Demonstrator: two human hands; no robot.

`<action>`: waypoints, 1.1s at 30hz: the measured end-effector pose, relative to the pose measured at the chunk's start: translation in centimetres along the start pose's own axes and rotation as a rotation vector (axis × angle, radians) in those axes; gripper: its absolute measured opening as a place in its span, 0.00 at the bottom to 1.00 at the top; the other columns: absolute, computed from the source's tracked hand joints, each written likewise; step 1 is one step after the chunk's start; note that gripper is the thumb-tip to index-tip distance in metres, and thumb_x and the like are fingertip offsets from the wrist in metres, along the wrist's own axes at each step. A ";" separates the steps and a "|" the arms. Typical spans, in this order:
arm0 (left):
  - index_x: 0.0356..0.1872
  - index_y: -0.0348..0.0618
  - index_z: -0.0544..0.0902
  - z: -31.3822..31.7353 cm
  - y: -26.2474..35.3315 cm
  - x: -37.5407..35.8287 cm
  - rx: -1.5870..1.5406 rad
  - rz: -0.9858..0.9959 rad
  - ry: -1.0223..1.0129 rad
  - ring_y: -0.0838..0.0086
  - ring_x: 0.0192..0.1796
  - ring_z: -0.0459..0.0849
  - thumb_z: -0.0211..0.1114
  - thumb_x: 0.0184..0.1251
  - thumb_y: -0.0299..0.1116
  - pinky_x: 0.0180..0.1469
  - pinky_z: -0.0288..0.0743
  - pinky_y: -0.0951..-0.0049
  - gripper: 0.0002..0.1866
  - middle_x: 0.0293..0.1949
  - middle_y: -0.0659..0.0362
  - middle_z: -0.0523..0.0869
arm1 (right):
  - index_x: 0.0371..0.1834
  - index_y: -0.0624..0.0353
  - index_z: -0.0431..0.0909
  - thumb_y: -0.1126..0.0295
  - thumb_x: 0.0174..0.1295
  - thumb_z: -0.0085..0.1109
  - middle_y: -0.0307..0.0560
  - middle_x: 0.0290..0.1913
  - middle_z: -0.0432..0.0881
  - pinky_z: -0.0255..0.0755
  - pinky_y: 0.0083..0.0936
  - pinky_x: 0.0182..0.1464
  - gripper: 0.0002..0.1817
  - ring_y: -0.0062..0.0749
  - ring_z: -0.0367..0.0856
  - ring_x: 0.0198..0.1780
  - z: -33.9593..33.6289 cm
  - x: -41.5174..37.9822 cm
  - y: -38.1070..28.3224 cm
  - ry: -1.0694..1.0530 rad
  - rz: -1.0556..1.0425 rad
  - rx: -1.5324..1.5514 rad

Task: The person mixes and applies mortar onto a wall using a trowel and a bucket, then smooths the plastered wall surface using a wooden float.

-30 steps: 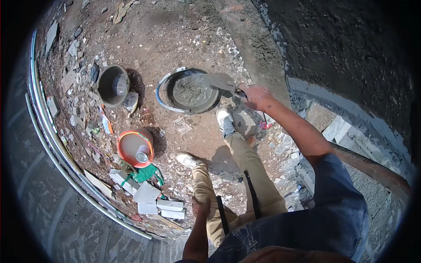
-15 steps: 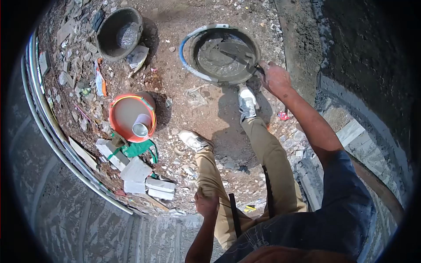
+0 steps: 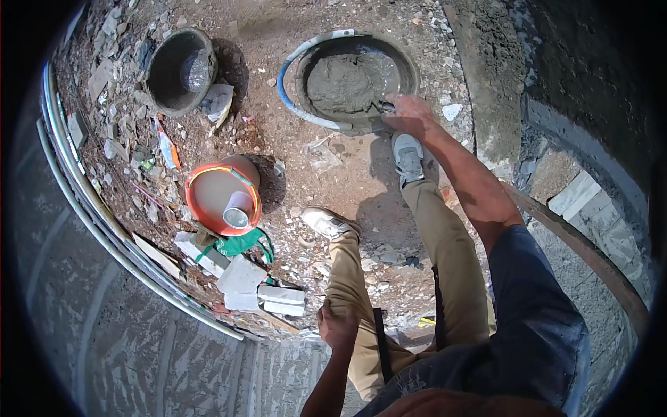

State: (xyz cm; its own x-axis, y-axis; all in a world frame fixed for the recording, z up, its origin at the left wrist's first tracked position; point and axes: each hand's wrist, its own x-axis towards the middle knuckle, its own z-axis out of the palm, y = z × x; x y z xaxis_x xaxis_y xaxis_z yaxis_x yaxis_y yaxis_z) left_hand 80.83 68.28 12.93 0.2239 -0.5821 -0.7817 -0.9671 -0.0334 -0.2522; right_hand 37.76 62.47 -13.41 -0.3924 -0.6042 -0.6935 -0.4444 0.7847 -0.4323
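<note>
My right hand (image 3: pixel 411 115) is closed around a trowel (image 3: pixel 385 107) at the near right rim of a round mortar tub (image 3: pixel 300 87). Most of the trowel is hidden by my hand and the wet grey mortar (image 3: pixel 344 83), which is heaped toward the tub's left and middle. A blue and white hose (image 3: pixel 286 66) curves round the tub's left side. My left hand (image 3: pixel 338 326) is curled into a fist against my left trouser leg (image 3: pixel 345 278); the inside of the fist is hidden.
An orange bucket (image 3: pixel 189 198) of cloudy water holds a floating cup (image 3: pixel 238 210). A second dark tub (image 3: pixel 156 87) stands at the upper left. Pale blocks (image 3: pixel 241 281) and a green bag (image 3: pixel 243 242) lie near my left foot. Long pipes (image 3: pixel 104 222) edge the rubble ground.
My right hand has moved left and slightly down with the trowel. Its blade, visible across the mortar before, is now hidden. The mortar is heaped more to the left. My view has shifted slightly.
</note>
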 end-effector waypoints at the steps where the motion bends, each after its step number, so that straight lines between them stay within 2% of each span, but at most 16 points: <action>1: 0.63 0.41 0.76 0.0 -0.1 0.3 0.007 0.036 0.026 0.49 0.62 0.77 0.70 0.51 0.52 0.64 0.71 0.53 0.38 0.59 0.47 0.80 | 0.62 0.52 0.79 0.53 0.54 0.64 0.60 0.50 0.85 0.75 0.47 0.59 0.32 0.58 0.83 0.54 -1.5 -0.8 0.1 -0.072 0.059 0.002; 6: 0.65 0.40 0.75 0.3 -2.1 1.4 0.040 0.163 0.051 0.49 0.62 0.78 0.70 0.52 0.54 0.64 0.71 0.54 0.40 0.59 0.46 0.80 | 0.59 0.49 0.82 0.53 0.51 0.64 0.56 0.51 0.86 0.76 0.44 0.59 0.30 0.54 0.84 0.53 -0.6 -1.7 3.2 0.143 -0.071 0.070; 7: 0.66 0.40 0.74 0.1 -2.3 1.5 0.041 0.162 0.052 0.49 0.62 0.78 0.69 0.53 0.55 0.64 0.71 0.54 0.41 0.59 0.45 0.80 | 0.55 0.48 0.84 0.53 0.50 0.64 0.55 0.47 0.87 0.77 0.42 0.57 0.27 0.49 0.85 0.52 0.1 -3.0 2.0 0.362 -0.066 -0.002; 10: 0.70 0.38 0.70 -0.3 -3.0 1.3 0.074 0.173 0.037 0.48 0.63 0.78 0.69 0.54 0.58 0.64 0.71 0.55 0.46 0.61 0.42 0.79 | 0.48 0.55 0.80 0.58 0.56 0.68 0.53 0.40 0.83 0.78 0.42 0.42 0.20 0.51 0.83 0.37 -3.7 -7.2 -3.9 0.219 -0.119 0.042; 13: 0.75 0.39 0.61 -1.6 -3.1 1.0 0.191 0.134 -0.035 0.47 0.63 0.78 0.68 0.55 0.63 0.64 0.72 0.55 0.53 0.62 0.38 0.78 | 0.56 0.52 0.78 0.58 0.56 0.68 0.55 0.29 0.81 0.75 0.49 0.40 0.25 0.54 0.84 0.37 -5.2 -14.1 -9.9 0.403 -0.344 0.333; 14: 0.76 0.39 0.58 -2.4 -2.5 0.8 0.241 0.101 -0.099 0.47 0.62 0.79 0.67 0.54 0.64 0.64 0.72 0.55 0.55 0.62 0.37 0.77 | 0.56 0.53 0.77 0.59 0.56 0.68 0.56 0.29 0.81 0.75 0.49 0.39 0.25 0.56 0.84 0.36 -7.7 -16.5 -12.2 0.196 -0.307 0.297; 16: 0.80 0.44 0.47 -3.3 -2.5 1.2 0.378 0.050 -0.235 0.46 0.59 0.81 0.67 0.52 0.68 0.63 0.73 0.54 0.62 0.61 0.36 0.77 | 0.56 0.55 0.77 0.61 0.56 0.67 0.58 0.29 0.82 0.76 0.50 0.37 0.24 0.60 0.83 0.34 -7.4 -20.5 -14.8 0.291 -0.437 0.520; 17: 0.81 0.46 0.45 -2.6 -3.5 1.8 0.423 0.096 -0.220 0.47 0.59 0.82 0.67 0.51 0.69 0.63 0.73 0.54 0.63 0.61 0.37 0.78 | 0.55 0.56 0.78 0.61 0.57 0.66 0.58 0.31 0.82 0.76 0.51 0.39 0.23 0.62 0.83 0.34 -9.5 -22.2 -15.5 0.090 -0.425 0.625; 18: 0.81 0.48 0.43 -1.9 -4.9 2.5 0.474 0.135 -0.205 0.48 0.58 0.82 0.67 0.51 0.69 0.62 0.74 0.54 0.64 0.61 0.37 0.78 | 0.53 0.61 0.78 0.59 0.59 0.65 0.56 0.32 0.83 0.77 0.48 0.41 0.23 0.58 0.84 0.33 -12.4 -23.8 -15.9 -0.060 -0.424 0.648; 21: 0.82 0.55 0.40 -2.7 -4.5 2.7 0.558 0.154 -0.200 0.51 0.58 0.83 0.68 0.48 0.70 0.62 0.74 0.56 0.65 0.61 0.40 0.77 | 0.52 0.63 0.78 0.57 0.63 0.64 0.49 0.31 0.83 0.77 0.40 0.37 0.22 0.42 0.84 0.29 -10.8 -24.5 -11.9 -0.022 -0.721 0.993; 23: 0.82 0.59 0.38 -2.7 -3.8 2.9 0.553 0.145 -0.208 0.54 0.59 0.82 0.70 0.47 0.70 0.62 0.74 0.57 0.66 0.61 0.42 0.77 | 0.38 0.62 0.80 0.60 0.59 0.67 0.41 0.27 0.81 0.73 0.29 0.29 0.15 0.25 0.79 0.23 -17.0 -24.6 -5.4 -0.580 -0.388 1.065; 24: 0.82 0.61 0.37 -2.5 -3.6 3.2 0.537 0.146 -0.210 0.54 0.60 0.81 0.70 0.47 0.69 0.63 0.74 0.57 0.67 0.61 0.43 0.76 | 0.39 0.62 0.79 0.60 0.63 0.64 0.38 0.25 0.77 0.69 0.23 0.27 0.15 0.18 0.77 0.23 -18.4 -23.3 -1.0 -0.609 -0.370 1.015; 25: 0.82 0.62 0.37 -2.0 -4.0 4.1 0.498 0.161 -0.204 0.54 0.61 0.80 0.70 0.47 0.69 0.63 0.73 0.57 0.67 0.61 0.43 0.76 | 0.37 0.62 0.76 0.59 0.65 0.63 0.38 0.24 0.76 0.69 0.23 0.28 0.16 0.18 0.75 0.22 -22.9 -22.8 3.5 -0.538 -0.228 0.994; 27: 0.82 0.65 0.36 -1.3 -5.9 5.1 0.430 0.180 -0.215 0.53 0.62 0.79 0.71 0.47 0.69 0.64 0.72 0.56 0.67 0.61 0.43 0.75 | 0.37 0.61 0.75 0.56 0.68 0.60 0.33 0.22 0.74 0.66 0.21 0.26 0.17 0.17 0.70 0.20 -33.2 -22.8 13.2 0.113 -0.041 0.707; 30: 0.82 0.64 0.34 -0.8 -6.4 6.2 0.361 0.170 -0.255 0.51 0.65 0.75 0.70 0.48 0.69 0.67 0.69 0.56 0.67 0.62 0.42 0.75 | 0.58 0.62 0.77 0.60 0.70 0.58 0.27 0.22 0.72 0.60 0.14 0.24 0.20 0.11 0.66 0.19 -42.1 -36.5 15.4 0.786 0.167 0.777; 33: 0.81 0.51 0.33 -0.5 -4.5 5.6 0.414 0.054 -0.356 0.50 0.70 0.71 0.69 0.53 0.67 0.70 0.64 0.57 0.67 0.62 0.38 0.77 | 0.57 0.60 0.80 0.61 0.68 0.59 0.31 0.27 0.76 0.60 0.14 0.28 0.19 0.09 0.66 0.24 -38.3 -45.6 14.0 0.673 0.318 0.652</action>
State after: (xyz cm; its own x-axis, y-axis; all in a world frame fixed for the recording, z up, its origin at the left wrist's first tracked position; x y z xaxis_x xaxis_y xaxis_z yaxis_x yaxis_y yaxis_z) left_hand 86.36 64.75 10.01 0.2720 -0.2609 -0.9263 -0.8659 0.3537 -0.3539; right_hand 18.57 95.73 34.20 -0.8823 -0.1465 -0.4473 0.2121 0.7247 -0.6556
